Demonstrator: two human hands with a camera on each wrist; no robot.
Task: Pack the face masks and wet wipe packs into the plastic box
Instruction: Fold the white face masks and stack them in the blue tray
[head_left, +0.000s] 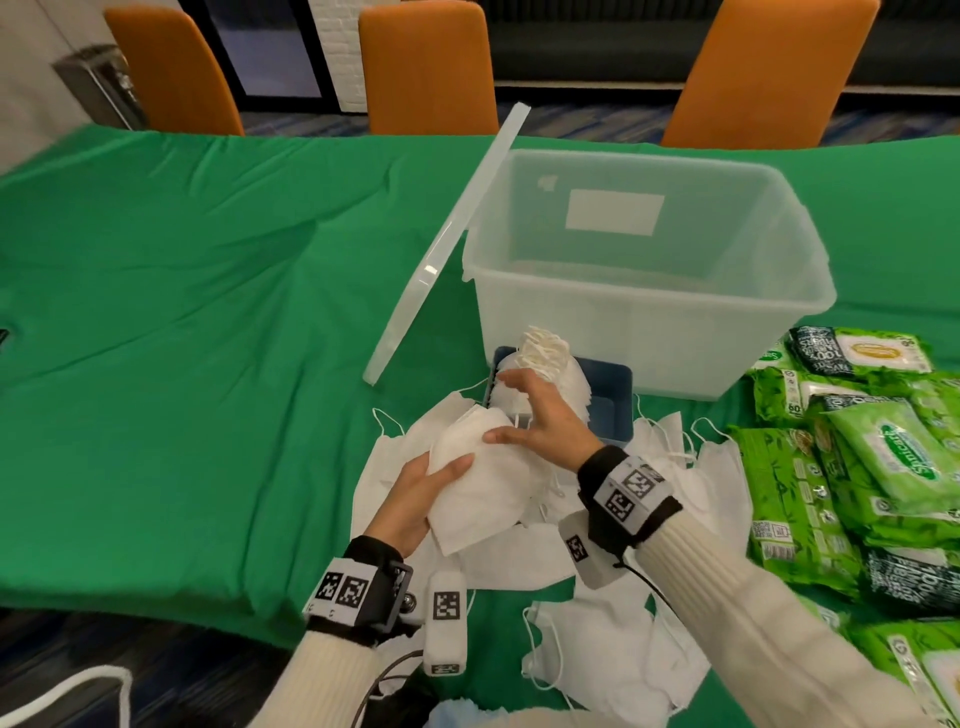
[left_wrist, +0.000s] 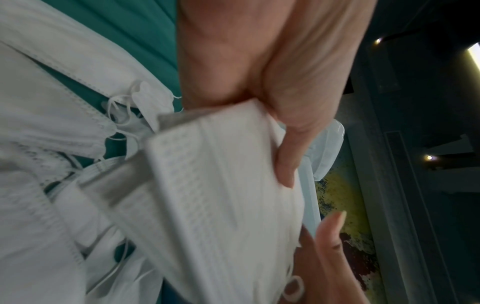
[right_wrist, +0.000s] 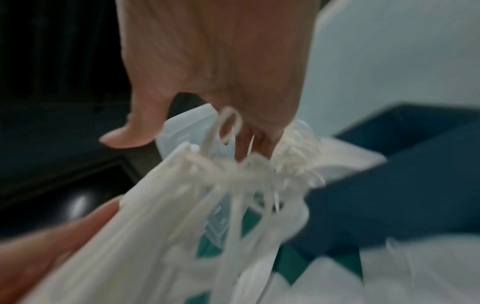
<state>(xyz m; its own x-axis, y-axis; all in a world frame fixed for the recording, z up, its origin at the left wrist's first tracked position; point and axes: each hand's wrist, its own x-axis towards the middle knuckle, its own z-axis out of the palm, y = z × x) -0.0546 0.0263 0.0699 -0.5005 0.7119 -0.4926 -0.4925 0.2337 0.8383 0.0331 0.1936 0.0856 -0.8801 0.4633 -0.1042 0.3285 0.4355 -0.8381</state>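
White mask stack (head_left: 480, 488) in both hands. Left hand (head_left: 415, 493) grips its near-left edge, thumb on top, fingers (left_wrist: 285, 162) curled underneath. Right hand (head_left: 545, 421) holds the far end, thumb against the stack; right wrist view shows fingers (right_wrist: 254, 148) hooked among the ear loops (right_wrist: 233, 179), though it's blurred. Left wrist view shows the stack as folded masks with an embossed grid edge, right-hand fingertip touching the far side.

Stack is held just above the loose face masks (head_left: 613, 639) spread flat on the bench (head_left: 182, 312), which has a green cloth. Just beyond the right hand: small blue tray (head_left: 608, 400) with a second bundle of masks (head_left: 545, 358) standing up in it, loops on top.

Plastic box (head_left: 649, 332) sits behind the tray, translucent, open, white label on the far wall. Can't tell whether anything lies in the bottom. Lid (head_left: 447, 244) leans tilted against the box's left side, lower end on the bench.

Wet wipe packs (head_left: 883, 457), green, piled on the bench to the right of the masks, none in the box.

Orange chairs (head_left: 426, 67) behind the bench.
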